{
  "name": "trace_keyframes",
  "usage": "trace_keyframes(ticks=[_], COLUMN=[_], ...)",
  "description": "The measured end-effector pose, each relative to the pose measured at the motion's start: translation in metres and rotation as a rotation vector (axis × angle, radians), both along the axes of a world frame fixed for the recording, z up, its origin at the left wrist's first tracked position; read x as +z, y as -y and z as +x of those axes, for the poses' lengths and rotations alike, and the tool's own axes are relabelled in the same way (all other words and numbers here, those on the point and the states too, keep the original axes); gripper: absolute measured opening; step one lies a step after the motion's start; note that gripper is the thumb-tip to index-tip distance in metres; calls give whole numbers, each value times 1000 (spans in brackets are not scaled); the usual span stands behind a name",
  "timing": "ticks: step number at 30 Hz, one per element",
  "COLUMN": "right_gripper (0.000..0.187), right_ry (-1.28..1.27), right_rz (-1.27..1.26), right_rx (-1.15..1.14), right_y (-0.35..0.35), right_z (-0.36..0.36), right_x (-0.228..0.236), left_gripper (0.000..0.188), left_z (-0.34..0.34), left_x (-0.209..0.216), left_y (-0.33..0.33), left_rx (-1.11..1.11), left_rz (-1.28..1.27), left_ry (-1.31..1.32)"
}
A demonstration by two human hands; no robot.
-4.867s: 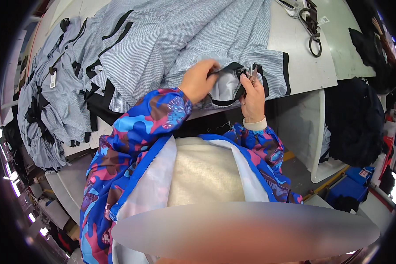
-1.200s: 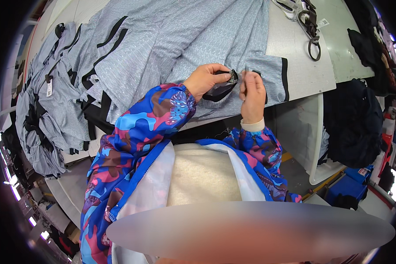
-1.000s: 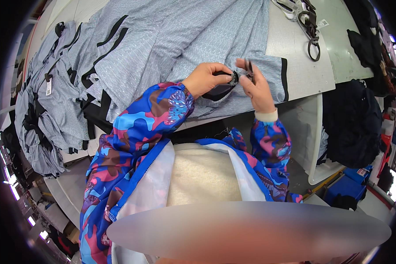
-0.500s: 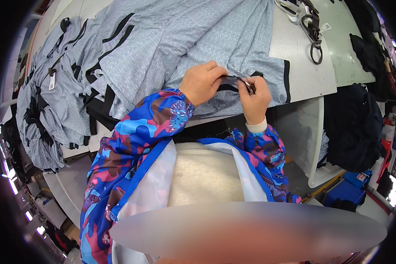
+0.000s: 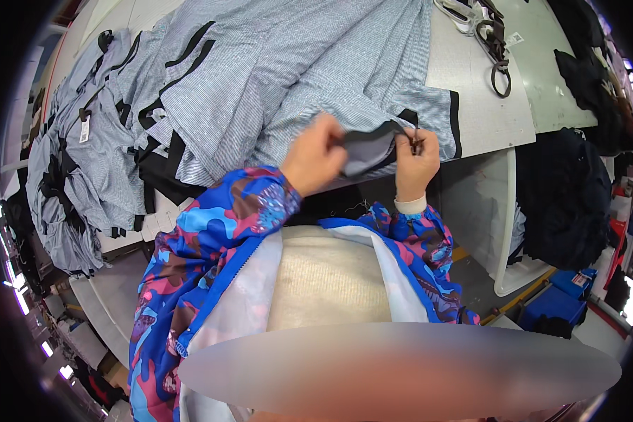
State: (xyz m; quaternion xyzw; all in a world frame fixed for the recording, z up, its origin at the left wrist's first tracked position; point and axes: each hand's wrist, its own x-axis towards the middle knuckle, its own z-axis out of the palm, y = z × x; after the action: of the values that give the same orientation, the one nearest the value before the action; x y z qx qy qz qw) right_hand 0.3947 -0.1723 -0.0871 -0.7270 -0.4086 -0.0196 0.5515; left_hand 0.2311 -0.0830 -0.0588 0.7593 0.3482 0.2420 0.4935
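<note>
A grey striped shirt (image 5: 337, 77) with black trim lies spread on the table, its near end in front of me. My left hand (image 5: 315, 156), smeared by motion, is closed at the left end of a black-trimmed opening (image 5: 369, 135). The opening's paler inner side shows between my hands. My right hand (image 5: 416, 163) pinches the right end of that trim, with a small dark object (image 5: 416, 144) between its fingers, too covered to name. One short sleeve (image 5: 436, 116) with a black cuff lies just beyond the right hand.
More grey garments (image 5: 98, 162) with black trim and a white tag are heaped at the left. Dark straps (image 5: 496, 53) lie at the far right of the table (image 5: 496, 116). Below the right edge stand a white bin (image 5: 503, 232), dark cloth (image 5: 563, 204) and a blue crate (image 5: 555, 302).
My left hand has moved down and left, drawing the black-trimmed edge out wider. The right hand has shifted slightly right and down, still pinching the trim.
</note>
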Motion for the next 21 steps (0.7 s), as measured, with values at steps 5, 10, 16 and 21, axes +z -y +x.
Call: trace_keyframes(ticks=[5,10,16,21], right_gripper=[13,15,23,19], right_ry=[-810,-430,-73,-145], right_rz=[-112,-132,-277,-277], right_rx=[-80,-59,126,248], right_y=[14,28,-2,-16], right_z=[47,61,53,52], right_x=[-27,-37,-10,-8], left_gripper=[22,15,20,24], left_z=[4,-7,49,93], left_x=[28,21,-11,-48], left_y=[21,-30,-47,-44], left_rx=[-1251,-280,-232,-271], left_rz=[-269,81,353,347], left_ry=[0,-175,14,12])
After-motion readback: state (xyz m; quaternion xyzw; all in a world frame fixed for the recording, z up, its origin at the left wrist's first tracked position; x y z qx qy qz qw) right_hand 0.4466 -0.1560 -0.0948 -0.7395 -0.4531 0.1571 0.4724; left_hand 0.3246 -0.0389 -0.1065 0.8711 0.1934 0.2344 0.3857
